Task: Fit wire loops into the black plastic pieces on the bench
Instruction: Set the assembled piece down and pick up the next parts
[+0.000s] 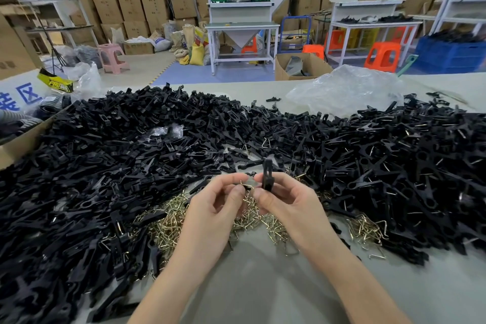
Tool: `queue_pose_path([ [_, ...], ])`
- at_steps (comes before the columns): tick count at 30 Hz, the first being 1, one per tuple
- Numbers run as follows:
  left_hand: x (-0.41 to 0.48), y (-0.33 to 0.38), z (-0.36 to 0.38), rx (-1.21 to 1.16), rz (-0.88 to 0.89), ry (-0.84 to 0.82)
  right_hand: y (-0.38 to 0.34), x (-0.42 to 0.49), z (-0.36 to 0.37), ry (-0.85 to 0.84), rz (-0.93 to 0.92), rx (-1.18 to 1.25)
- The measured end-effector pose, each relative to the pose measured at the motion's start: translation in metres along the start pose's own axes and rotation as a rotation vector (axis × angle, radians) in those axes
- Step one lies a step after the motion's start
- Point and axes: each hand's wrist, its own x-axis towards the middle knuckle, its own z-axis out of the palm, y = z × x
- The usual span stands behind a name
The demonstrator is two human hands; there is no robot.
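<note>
Right hand holds black piece upright; left hand pinches wire loop.

Head-worn view, down over bench

Bare forearms rise from the lower edge to mid-frame. The left hand pinches a brass-coloured wire loop. The right hand grips a slim black plastic piece upright.

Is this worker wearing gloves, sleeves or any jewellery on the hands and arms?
No. The left hand and the right hand are bare, without gloves. Both forearms are bare as far as the picture shows, with no sleeves, watch, bracelet or rings in view.
</note>
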Motion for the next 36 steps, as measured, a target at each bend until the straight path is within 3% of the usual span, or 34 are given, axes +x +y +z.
queue_pose_path([
  [5,-0.002,0.001,0.003,-0.019,-0.030,-0.033,-0.001,-0.001,0.000,-0.002,-0.002,0.034],
  [16,-0.004,-0.006,-0.005,0.646,0.300,-0.119,0.000,0.000,0.001,-0.002,-0.025,-0.041],
  [26,-0.012,-0.002,-0.002,0.692,0.283,-0.189,-0.006,0.001,0.000,-0.011,-0.014,0.054],
  [36,-0.010,0.000,-0.005,0.688,0.267,-0.065,-0.003,-0.001,0.005,-0.047,0.030,0.082],
])
